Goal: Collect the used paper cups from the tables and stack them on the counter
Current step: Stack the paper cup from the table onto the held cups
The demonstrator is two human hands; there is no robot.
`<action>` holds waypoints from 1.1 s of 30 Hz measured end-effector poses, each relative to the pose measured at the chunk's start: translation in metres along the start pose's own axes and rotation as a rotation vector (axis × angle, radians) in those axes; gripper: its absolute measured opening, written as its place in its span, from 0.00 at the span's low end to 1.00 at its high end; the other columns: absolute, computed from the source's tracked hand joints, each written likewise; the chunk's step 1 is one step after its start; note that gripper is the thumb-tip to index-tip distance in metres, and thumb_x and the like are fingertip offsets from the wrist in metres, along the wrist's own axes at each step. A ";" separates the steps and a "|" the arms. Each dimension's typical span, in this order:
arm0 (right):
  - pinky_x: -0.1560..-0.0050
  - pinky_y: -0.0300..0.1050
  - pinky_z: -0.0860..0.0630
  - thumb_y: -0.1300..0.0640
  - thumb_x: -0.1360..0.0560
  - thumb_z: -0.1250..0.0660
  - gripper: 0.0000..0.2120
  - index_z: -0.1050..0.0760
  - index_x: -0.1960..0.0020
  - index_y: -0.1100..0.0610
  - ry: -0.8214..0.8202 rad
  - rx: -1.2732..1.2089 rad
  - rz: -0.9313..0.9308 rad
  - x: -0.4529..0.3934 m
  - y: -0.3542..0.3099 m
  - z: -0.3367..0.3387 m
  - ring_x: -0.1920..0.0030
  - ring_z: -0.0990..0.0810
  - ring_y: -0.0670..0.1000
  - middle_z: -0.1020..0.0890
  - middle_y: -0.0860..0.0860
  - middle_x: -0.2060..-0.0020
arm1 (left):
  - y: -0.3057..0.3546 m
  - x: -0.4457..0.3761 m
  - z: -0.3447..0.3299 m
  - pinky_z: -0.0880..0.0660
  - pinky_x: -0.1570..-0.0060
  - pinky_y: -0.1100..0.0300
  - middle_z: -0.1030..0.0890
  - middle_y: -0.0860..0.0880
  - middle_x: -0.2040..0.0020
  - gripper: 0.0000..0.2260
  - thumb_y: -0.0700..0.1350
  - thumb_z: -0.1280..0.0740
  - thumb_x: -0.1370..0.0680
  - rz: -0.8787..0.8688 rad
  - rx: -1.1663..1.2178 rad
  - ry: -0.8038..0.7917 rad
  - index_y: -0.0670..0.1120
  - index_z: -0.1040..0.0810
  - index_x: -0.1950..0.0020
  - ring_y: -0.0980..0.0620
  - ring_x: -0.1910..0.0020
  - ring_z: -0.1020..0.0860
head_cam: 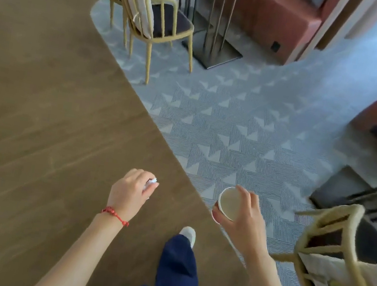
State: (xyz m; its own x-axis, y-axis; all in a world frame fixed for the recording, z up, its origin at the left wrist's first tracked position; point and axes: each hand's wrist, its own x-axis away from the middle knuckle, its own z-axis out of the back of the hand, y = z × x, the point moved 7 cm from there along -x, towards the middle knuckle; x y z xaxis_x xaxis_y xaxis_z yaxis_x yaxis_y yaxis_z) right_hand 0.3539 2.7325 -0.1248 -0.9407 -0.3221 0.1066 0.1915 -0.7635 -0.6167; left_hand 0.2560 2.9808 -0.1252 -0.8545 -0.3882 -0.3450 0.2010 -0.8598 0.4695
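Observation:
My right hand (243,218) grips a paper cup (229,203) by its side, low in the middle of the head view. The cup is tilted so its pale inside and white rim face the camera; a dark red outer wall shows at its lower left. My left hand (130,192), with a red string bracelet on the wrist, is curled round a small crumpled white thing (151,183), most of it hidden by the fingers. Both hands hang over the floor as I walk.
Brown wood floor (39,105) meets grey patterned carpet (234,130). Two yellow-framed chairs (151,16) stand by a table with a dark base plate (212,52) ahead. Another yellow chair (341,266) is close at my right. Red benches (278,18) line the far side.

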 end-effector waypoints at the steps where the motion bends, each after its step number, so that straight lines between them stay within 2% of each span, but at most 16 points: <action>1: 0.52 0.47 0.28 0.42 0.33 0.30 0.33 0.40 0.33 0.47 0.021 0.000 -0.014 -0.014 0.006 0.006 0.48 0.27 0.51 0.33 0.45 0.41 | 0.005 -0.019 -0.012 0.31 0.78 0.63 0.22 0.51 0.68 0.13 0.51 0.41 0.29 -0.024 0.012 -0.010 0.44 0.22 0.63 0.54 0.62 0.30; 8: 0.56 0.45 0.29 0.42 0.32 0.30 0.34 0.39 0.32 0.51 0.118 0.055 -0.062 -0.108 0.046 0.063 0.47 0.28 0.52 0.33 0.50 0.39 | 0.069 -0.152 -0.084 0.32 0.76 0.65 0.23 0.51 0.69 0.07 0.47 0.35 0.30 -0.225 0.051 -0.071 0.44 0.22 0.64 0.55 0.67 0.28; 13: 0.55 0.45 0.28 0.41 0.32 0.31 0.35 0.40 0.31 0.52 0.181 0.047 -0.133 -0.160 0.074 0.098 0.46 0.28 0.51 0.33 0.50 0.39 | 0.113 -0.226 -0.128 0.33 0.73 0.67 0.22 0.50 0.67 0.13 0.50 0.39 0.28 -0.352 0.080 -0.126 0.43 0.21 0.62 0.52 0.68 0.24; 17: 0.54 0.42 0.30 0.42 0.32 0.30 0.35 0.39 0.31 0.52 0.240 0.040 -0.203 -0.204 0.099 0.120 0.47 0.29 0.49 0.33 0.50 0.39 | 0.141 -0.284 -0.173 0.31 0.72 0.66 0.21 0.48 0.67 0.06 0.42 0.26 0.32 -0.420 0.113 -0.192 0.41 0.21 0.62 0.49 0.68 0.22; 20: 0.55 0.41 0.30 0.41 0.32 0.30 0.35 0.40 0.31 0.52 0.286 0.040 -0.246 -0.245 0.118 0.136 0.49 0.32 0.46 0.32 0.50 0.40 | 0.165 -0.332 -0.211 0.29 0.74 0.66 0.21 0.47 0.67 0.06 0.43 0.28 0.30 -0.475 0.142 -0.234 0.40 0.21 0.61 0.50 0.69 0.23; 22: 0.54 0.42 0.29 0.41 0.32 0.30 0.35 0.40 0.31 0.52 0.316 0.029 -0.277 -0.276 0.132 0.150 0.50 0.33 0.45 0.33 0.49 0.41 | 0.184 -0.368 -0.238 0.28 0.74 0.65 0.21 0.47 0.68 0.06 0.40 0.25 0.32 -0.523 0.156 -0.255 0.40 0.21 0.61 0.50 0.70 0.23; 26: 0.52 0.47 0.26 0.42 0.32 0.29 0.35 0.39 0.32 0.52 0.380 0.012 -0.345 -0.346 0.155 0.183 0.48 0.29 0.49 0.33 0.49 0.40 | 0.222 -0.443 -0.288 0.29 0.73 0.67 0.21 0.47 0.67 0.09 0.37 0.23 0.36 -0.611 0.198 -0.301 0.40 0.21 0.61 0.51 0.70 0.23; 30: 0.54 0.46 0.26 0.43 0.33 0.28 0.35 0.38 0.32 0.53 0.441 0.010 -0.381 -0.410 0.171 0.217 0.46 0.28 0.51 0.32 0.49 0.40 | 0.262 -0.512 -0.329 0.31 0.75 0.68 0.22 0.48 0.69 0.09 0.38 0.22 0.37 -0.695 0.229 -0.333 0.41 0.21 0.62 0.52 0.72 0.24; 33: 0.55 0.44 0.28 0.43 0.33 0.28 0.35 0.38 0.32 0.52 0.474 0.011 -0.420 -0.445 0.184 0.240 0.47 0.28 0.50 0.32 0.49 0.40 | 0.293 -0.552 -0.356 0.27 0.76 0.66 0.22 0.47 0.68 0.09 0.38 0.22 0.37 -0.750 0.262 -0.363 0.41 0.21 0.62 0.50 0.71 0.23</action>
State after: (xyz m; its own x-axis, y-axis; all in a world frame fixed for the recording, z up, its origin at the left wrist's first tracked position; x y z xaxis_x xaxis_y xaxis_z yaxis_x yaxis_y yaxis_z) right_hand 0.8754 2.6009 -0.0982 -0.9576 0.2874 -0.0211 -0.2203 -0.7773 -0.5894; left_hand 0.9568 2.8249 -0.0860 -0.8261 0.4176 -0.3784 -0.5540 -0.7250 0.4094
